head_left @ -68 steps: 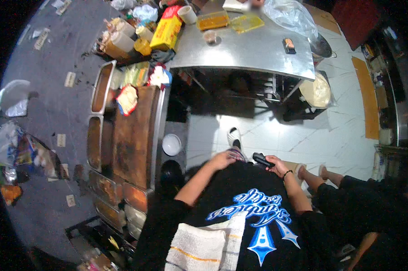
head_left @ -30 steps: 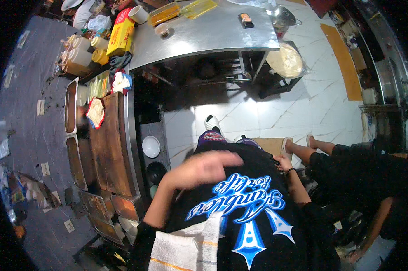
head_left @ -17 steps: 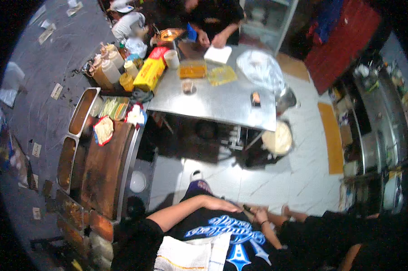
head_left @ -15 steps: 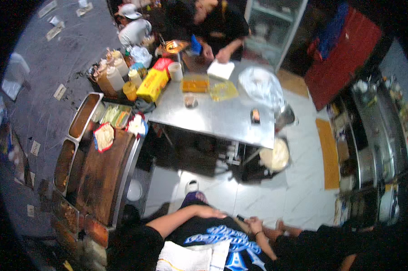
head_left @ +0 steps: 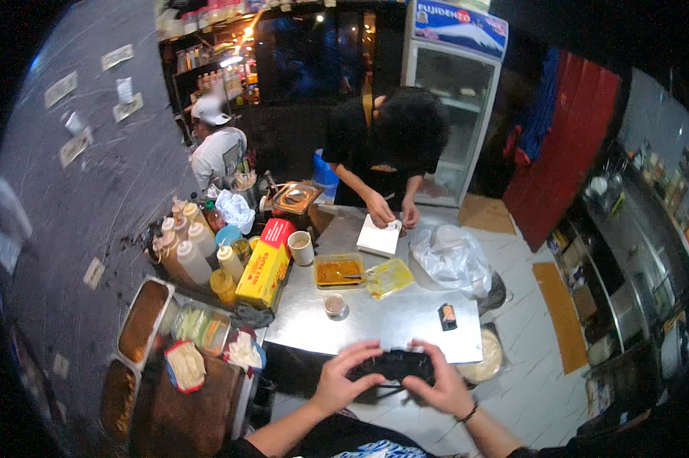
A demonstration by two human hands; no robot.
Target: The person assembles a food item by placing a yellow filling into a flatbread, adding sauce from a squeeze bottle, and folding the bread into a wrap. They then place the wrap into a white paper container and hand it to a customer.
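Observation:
Both my hands are raised near the front edge of a steel table [head_left: 375, 324]. Between them is a black, flat, oblong device, like a phone held sideways [head_left: 394, 368]. My left hand [head_left: 346, 382] grips one end, its thumb along the lower edge and its fingers on top. At the other end my right hand [head_left: 442, 388] holds it the same way; a dark band circles that wrist. Just beyond on the table stand a small cup of brown stuff [head_left: 334, 305] and a small black-and-orange item [head_left: 447, 316].
Across the table a person [head_left: 386, 137] handles a white box [head_left: 379, 235]. Between us lie an orange-filled tray [head_left: 339, 270], its yellowish lid [head_left: 390, 278] and a plastic bag [head_left: 451, 259]. Squeeze bottles [head_left: 194, 261], a yellow-and-red box [head_left: 266, 263] and a cutting board [head_left: 196, 408] are at left.
My view has tipped up toward the far side. My left hand has left my shirt and my right hand has come up; both now hold the black device before me.

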